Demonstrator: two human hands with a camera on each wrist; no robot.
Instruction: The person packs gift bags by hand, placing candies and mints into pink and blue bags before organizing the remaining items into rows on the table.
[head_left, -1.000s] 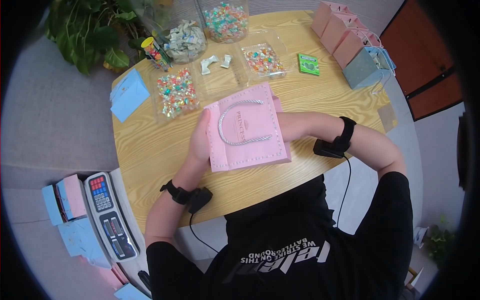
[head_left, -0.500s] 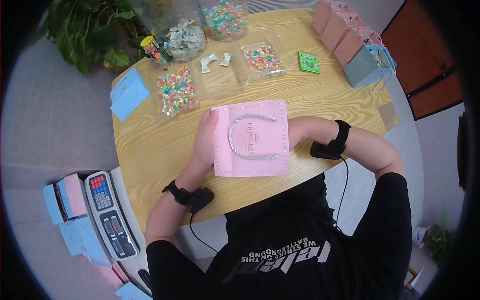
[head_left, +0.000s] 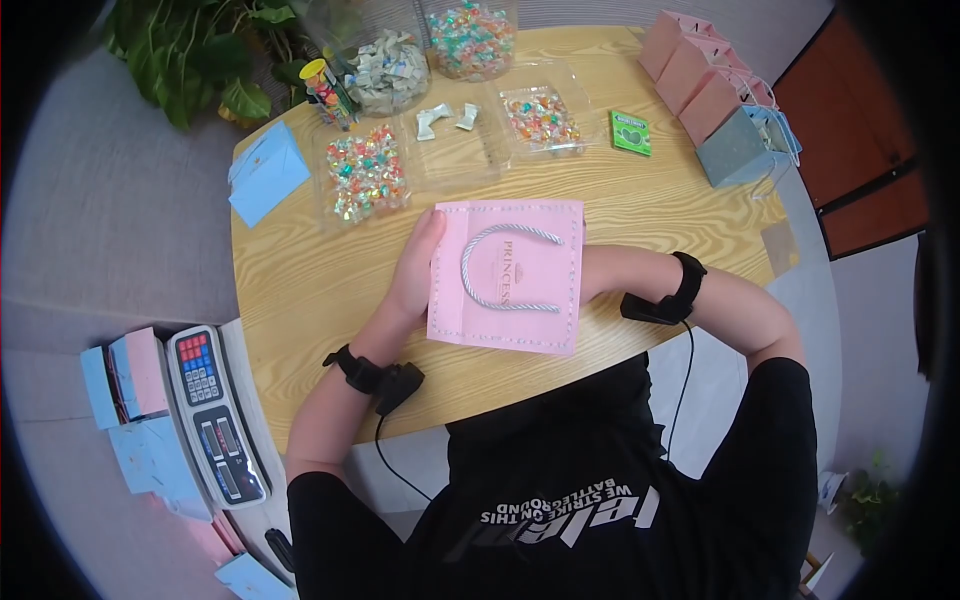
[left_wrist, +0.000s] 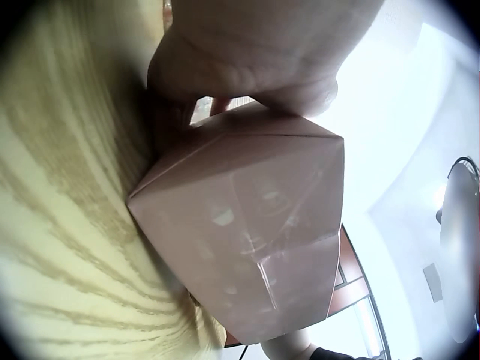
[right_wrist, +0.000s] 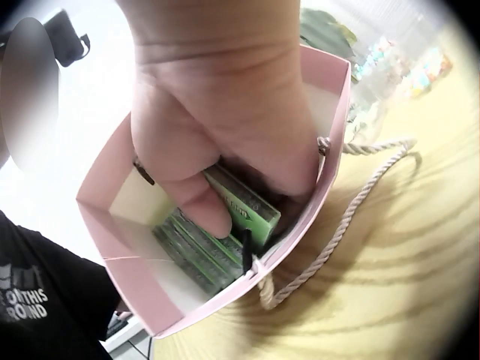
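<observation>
A pink paper gift bag with a rope handle lies on its side over the table, its printed face up. My left hand grips the bottom end, thumb on the printed face. The left wrist view shows the bag's folded base below that hand. My right hand reaches into the bag's mouth, largely hidden by the bag in the head view. Inside, its thumb and fingers pinch a flat green packet. Several similar green packets stand in a row beside it.
Candy trays and candy tubs line the table's back. Another green packet lies right of them. Pink bags and a blue bag stand at the right edge. A light blue bag lies left; a scale sits lower left.
The bag came nearer to the body and turned, its printed face now squarer to the head camera. The left hand kept its grip; the right hand stayed at the bag's mouth.
</observation>
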